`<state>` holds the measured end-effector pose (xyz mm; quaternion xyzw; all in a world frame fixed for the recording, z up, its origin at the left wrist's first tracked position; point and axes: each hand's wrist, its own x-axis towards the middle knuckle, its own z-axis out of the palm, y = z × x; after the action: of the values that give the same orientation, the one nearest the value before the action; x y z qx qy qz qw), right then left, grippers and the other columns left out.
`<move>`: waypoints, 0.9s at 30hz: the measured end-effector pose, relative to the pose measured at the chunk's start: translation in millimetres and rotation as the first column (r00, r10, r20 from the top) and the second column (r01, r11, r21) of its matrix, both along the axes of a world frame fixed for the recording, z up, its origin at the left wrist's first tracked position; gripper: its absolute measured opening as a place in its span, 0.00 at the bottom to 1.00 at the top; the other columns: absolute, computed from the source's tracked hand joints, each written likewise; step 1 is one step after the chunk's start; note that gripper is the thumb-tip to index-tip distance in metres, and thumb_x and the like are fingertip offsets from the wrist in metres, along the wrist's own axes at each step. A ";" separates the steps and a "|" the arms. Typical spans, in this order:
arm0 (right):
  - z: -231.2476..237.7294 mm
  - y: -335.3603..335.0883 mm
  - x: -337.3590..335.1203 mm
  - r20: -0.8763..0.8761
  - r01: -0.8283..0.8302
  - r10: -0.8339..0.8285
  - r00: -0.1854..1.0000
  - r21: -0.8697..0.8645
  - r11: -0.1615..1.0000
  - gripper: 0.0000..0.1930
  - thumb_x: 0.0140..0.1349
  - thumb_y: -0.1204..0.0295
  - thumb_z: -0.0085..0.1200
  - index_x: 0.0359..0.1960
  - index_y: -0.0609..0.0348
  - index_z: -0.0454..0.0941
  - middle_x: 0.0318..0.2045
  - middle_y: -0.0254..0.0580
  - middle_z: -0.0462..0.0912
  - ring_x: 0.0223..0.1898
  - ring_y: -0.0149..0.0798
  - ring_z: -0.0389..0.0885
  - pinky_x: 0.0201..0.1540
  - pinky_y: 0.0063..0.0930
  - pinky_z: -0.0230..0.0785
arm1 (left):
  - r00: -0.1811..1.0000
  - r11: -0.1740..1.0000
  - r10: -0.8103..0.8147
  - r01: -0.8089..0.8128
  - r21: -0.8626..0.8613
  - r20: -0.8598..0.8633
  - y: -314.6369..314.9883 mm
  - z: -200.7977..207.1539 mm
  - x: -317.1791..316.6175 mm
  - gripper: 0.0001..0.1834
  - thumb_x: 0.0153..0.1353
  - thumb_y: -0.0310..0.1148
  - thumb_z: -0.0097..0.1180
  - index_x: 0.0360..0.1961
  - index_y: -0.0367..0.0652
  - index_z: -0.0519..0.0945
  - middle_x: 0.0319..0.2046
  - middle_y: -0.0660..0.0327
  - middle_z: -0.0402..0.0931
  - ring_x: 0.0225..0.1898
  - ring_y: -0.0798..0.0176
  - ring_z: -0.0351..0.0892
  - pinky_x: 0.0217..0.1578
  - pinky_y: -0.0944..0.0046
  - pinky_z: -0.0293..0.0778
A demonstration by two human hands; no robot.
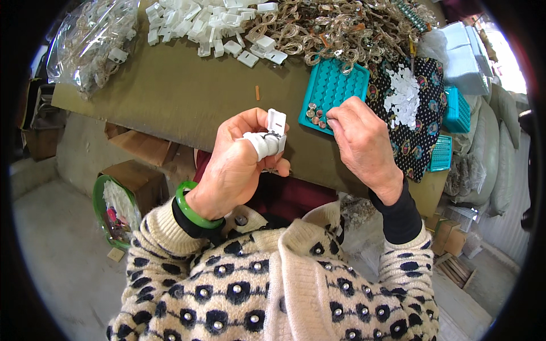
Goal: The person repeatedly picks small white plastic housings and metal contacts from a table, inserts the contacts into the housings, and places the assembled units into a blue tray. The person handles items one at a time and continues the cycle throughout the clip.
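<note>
My left hand (pixel 224 162) is closed around a small white plastic case (pixel 277 121), whose hinged lid stands up. A white wrapping (pixel 260 146) covers the thumb that presses on the case. Over the near right corner of a teal tray (pixel 307 91) with rows of round pockets, my right hand (pixel 367 145) has its thumb and forefinger pinched together. Whatever lies between those fingertips is hidden. Beside them, several small shiny round discs (pixel 315 120), like button cells, sit in the tray's near end.
Along the far table edge lie a heap of white plastic cases (pixel 199 23), tangled clear wire coils (pixel 335 28) and a stuffed plastic bag (pixel 94 48). White paper-like pieces (pixel 402 94) rest on a dark patterned cloth (pixel 418 150) at right. An orange strip (pixel 257 92) lies on the table.
</note>
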<state>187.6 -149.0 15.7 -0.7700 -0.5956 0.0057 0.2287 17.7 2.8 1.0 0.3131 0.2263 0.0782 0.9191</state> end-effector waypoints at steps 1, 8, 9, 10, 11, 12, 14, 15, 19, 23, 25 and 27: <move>-0.9 0.8 2.1 0.005 -0.010 0.010 1.000 -0.002 1.000 0.07 0.53 0.81 0.59 0.33 0.62 0.76 0.31 0.42 0.72 0.33 0.44 0.77 0.35 0.34 0.73 | 1.000 1.000 -0.016 0.016 0.006 -0.016 0.0 -0.1 0.6 0.05 0.55 0.24 0.55 0.33 0.42 0.77 0.30 0.63 0.74 0.25 0.68 0.70 0.26 0.61 0.74; -7.7 1.8 13.8 0.086 0.041 -0.054 0.995 0.143 0.989 0.07 0.54 0.82 0.59 0.34 0.63 0.76 0.30 0.42 0.72 0.31 0.45 0.76 0.32 0.35 0.72 | 0.999 0.997 0.014 -0.012 -0.078 0.033 3.5 -1.9 1.2 0.07 0.57 0.26 0.58 0.37 0.40 0.77 0.30 0.63 0.75 0.27 0.68 0.72 0.26 0.64 0.75; -5.4 -0.9 13.7 -0.001 0.093 -0.094 0.996 0.162 0.982 0.08 0.55 0.84 0.59 0.37 0.63 0.78 0.31 0.43 0.75 0.30 0.43 0.78 0.32 0.33 0.72 | 0.999 0.996 0.017 -0.013 -0.085 0.045 5.3 -2.3 0.9 0.08 0.58 0.26 0.58 0.39 0.39 0.78 0.31 0.63 0.76 0.27 0.68 0.73 0.26 0.64 0.76; -2.8 -2.8 14.2 -0.082 0.138 -0.126 0.989 0.156 0.978 0.08 0.55 0.84 0.59 0.37 0.63 0.79 0.31 0.43 0.76 0.30 0.42 0.78 0.32 0.32 0.72 | 0.998 0.996 0.019 -0.013 -0.093 0.058 6.6 -2.6 0.7 0.10 0.58 0.26 0.59 0.41 0.39 0.79 0.32 0.62 0.77 0.28 0.67 0.74 0.27 0.64 0.77; 0.0 -4.3 15.0 -0.163 0.174 -0.149 0.975 0.157 0.972 0.08 0.56 0.84 0.59 0.37 0.63 0.80 0.31 0.43 0.77 0.29 0.41 0.78 0.32 0.31 0.72 | 0.999 0.997 0.018 -0.014 -0.073 0.051 7.7 -3.1 1.1 0.12 0.59 0.26 0.59 0.44 0.37 0.78 0.34 0.61 0.77 0.29 0.67 0.76 0.28 0.64 0.78; 2.7 -5.0 15.8 -0.242 0.211 -0.170 0.955 0.156 0.965 0.08 0.56 0.84 0.59 0.37 0.63 0.81 0.31 0.43 0.78 0.29 0.40 0.79 0.32 0.30 0.72 | 0.999 0.998 0.016 -0.014 -0.053 0.044 8.7 -3.3 1.2 0.14 0.59 0.26 0.60 0.47 0.36 0.78 0.36 0.59 0.78 0.31 0.66 0.78 0.30 0.63 0.80; 6.8 -4.1 16.9 -0.333 0.224 -0.172 0.927 0.124 0.967 0.07 0.57 0.84 0.59 0.36 0.63 0.82 0.30 0.42 0.79 0.28 0.38 0.78 0.32 0.28 0.71 | 0.999 1.000 0.010 -0.009 -0.029 0.031 10.0 -3.2 1.2 0.18 0.60 0.25 0.60 0.51 0.34 0.77 0.39 0.57 0.79 0.33 0.64 0.81 0.34 0.62 0.83; 8.0 -2.8 17.4 -0.331 0.209 -0.162 0.930 0.112 0.972 0.06 0.56 0.84 0.59 0.35 0.63 0.82 0.30 0.42 0.79 0.27 0.39 0.78 0.32 0.28 0.71 | 1.000 1.000 0.004 -0.004 -0.028 0.025 10.5 -3.2 1.3 0.19 0.60 0.25 0.60 0.53 0.33 0.76 0.40 0.56 0.79 0.35 0.63 0.82 0.36 0.62 0.84; 9.4 0.3 16.1 -0.328 0.158 -0.134 0.935 0.048 0.986 0.08 0.56 0.84 0.58 0.37 0.64 0.81 0.31 0.44 0.78 0.28 0.40 0.78 0.31 0.30 0.70 | 1.000 0.999 0.001 -0.001 -0.040 0.007 10.9 -3.5 2.5 0.20 0.60 0.23 0.59 0.55 0.32 0.75 0.41 0.55 0.80 0.39 0.60 0.84 0.40 0.60 0.85; 7.2 1.9 13.4 -0.227 0.121 -0.120 0.966 -0.011 0.993 0.09 0.59 0.85 0.56 0.41 0.66 0.81 0.32 0.44 0.79 0.29 0.37 0.78 0.33 0.26 0.70 | 1.000 1.000 0.009 -0.009 0.008 0.000 9.9 -5.3 3.6 0.21 0.60 0.23 0.60 0.56 0.32 0.75 0.43 0.52 0.80 0.40 0.56 0.85 0.41 0.59 0.85; 6.1 3.8 12.5 -0.196 0.087 -0.089 0.977 -0.017 0.996 0.10 0.59 0.85 0.56 0.42 0.67 0.80 0.33 0.45 0.79 0.30 0.40 0.79 0.33 0.28 0.71 | 0.999 0.999 0.009 -0.010 0.032 0.038 9.5 -6.3 3.7 0.21 0.60 0.22 0.60 0.56 0.32 0.75 0.43 0.51 0.80 0.40 0.55 0.85 0.41 0.59 0.85; 6.0 5.9 11.7 -0.134 0.054 -0.059 0.989 -0.038 0.998 0.11 0.56 0.87 0.55 0.42 0.68 0.80 0.32 0.48 0.77 0.31 0.46 0.79 0.35 0.34 0.72 | 0.998 0.998 0.023 -0.026 0.055 0.061 8.7 -7.1 3.7 0.21 0.60 0.22 0.60 0.55 0.31 0.76 0.42 0.50 0.80 0.40 0.54 0.85 0.40 0.59 0.86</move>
<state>199.3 -143.1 21.7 -0.7883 -0.5564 0.0617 0.2553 21.4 11.5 -6.1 0.3331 0.1999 0.1053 0.9154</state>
